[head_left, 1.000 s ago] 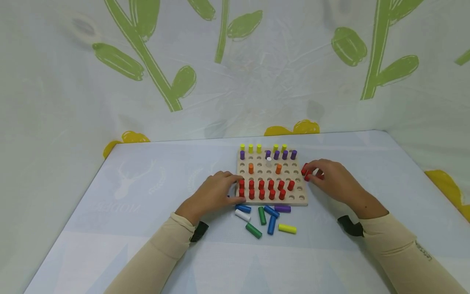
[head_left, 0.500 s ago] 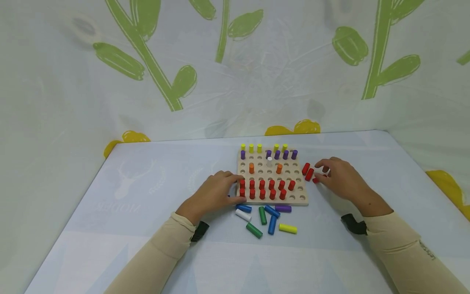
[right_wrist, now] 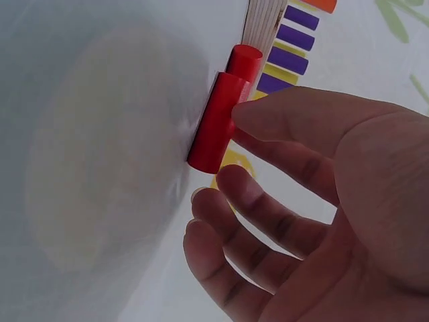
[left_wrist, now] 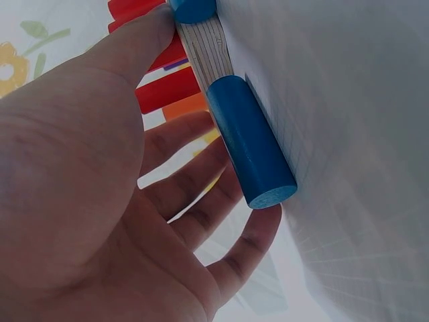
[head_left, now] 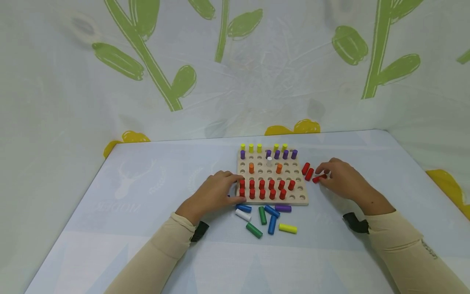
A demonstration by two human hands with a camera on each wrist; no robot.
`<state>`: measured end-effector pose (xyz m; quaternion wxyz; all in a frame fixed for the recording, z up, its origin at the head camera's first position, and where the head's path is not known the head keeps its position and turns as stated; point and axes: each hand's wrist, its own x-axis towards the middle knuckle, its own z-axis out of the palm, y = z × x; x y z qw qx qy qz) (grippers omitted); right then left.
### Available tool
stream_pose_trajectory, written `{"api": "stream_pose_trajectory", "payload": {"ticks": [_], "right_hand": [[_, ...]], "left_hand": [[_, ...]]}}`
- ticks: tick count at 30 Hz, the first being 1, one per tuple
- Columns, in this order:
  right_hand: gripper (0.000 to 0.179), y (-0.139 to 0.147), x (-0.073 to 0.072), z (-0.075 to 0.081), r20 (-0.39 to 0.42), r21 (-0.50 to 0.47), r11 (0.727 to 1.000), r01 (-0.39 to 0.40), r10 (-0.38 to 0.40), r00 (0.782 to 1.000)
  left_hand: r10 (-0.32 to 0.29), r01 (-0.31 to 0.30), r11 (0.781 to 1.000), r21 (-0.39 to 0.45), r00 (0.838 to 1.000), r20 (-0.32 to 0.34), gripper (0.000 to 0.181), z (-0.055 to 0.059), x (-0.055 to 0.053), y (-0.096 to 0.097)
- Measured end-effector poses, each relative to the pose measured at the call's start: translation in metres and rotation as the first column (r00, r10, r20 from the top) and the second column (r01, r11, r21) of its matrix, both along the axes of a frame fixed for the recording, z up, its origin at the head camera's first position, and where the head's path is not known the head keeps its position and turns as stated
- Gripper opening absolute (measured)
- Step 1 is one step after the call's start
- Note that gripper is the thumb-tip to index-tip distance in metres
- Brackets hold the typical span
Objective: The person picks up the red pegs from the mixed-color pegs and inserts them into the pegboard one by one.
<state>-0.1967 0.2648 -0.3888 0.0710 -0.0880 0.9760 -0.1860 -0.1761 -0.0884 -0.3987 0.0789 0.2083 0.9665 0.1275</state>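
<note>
A wooden pegboard (head_left: 301, 199) holds two rows of red pegs (head_left: 271, 184) in front, with orange, white, purple and yellow pegs behind. My left hand (head_left: 214, 190) holds the board's near left corner, thumb in front and index finger beside the first red pegs. In the left wrist view a blue peg (left_wrist: 251, 144) lies against the board's edge by those fingers. Right of the board my right hand (head_left: 341, 181) has its thumb and index finger around a red peg (right_wrist: 218, 124) lying on the table. The index fingertip is hidden behind that peg. Two more red pegs (head_left: 309, 174) lie beside it.
In front of the board lie loose pegs: blue (head_left: 271, 225), green (head_left: 254, 230), white (head_left: 243, 215), purple (head_left: 283, 208) and yellow (head_left: 288, 228). The pale table (head_left: 147, 245) meets a leaf-patterned curtain (head_left: 279, 81) at its back edge.
My right hand has moved right, away from two red pegs left beside the board. Its fingers opened, then its thumb came to the rightmost red peg. My left hand stays put.
</note>
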Motion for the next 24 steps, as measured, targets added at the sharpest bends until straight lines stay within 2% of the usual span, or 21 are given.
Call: {"api": "stream_pose_trajectory", "payload": {"ticks": [14, 24], "right_hand": [[0.019, -0.0009, 0.001, -0.0027, -0.03, 0.033, 0.999, -0.032, 0.033, 0.999], [0.02, -0.0033, 0.0, -0.0037, 0.021, 0.059, 0.998, -0.03, 0.028, 0.999]], "left_hand": [[-0.002, 0.002, 1.0, -0.001, 1.0, -0.009, 0.07, 0.0005, 0.0005, -0.0004], [0.002, -0.002, 1.0, 0.002, 1.0, -0.001, 0.07, -0.0002, 0.0007, -0.0002]]}}
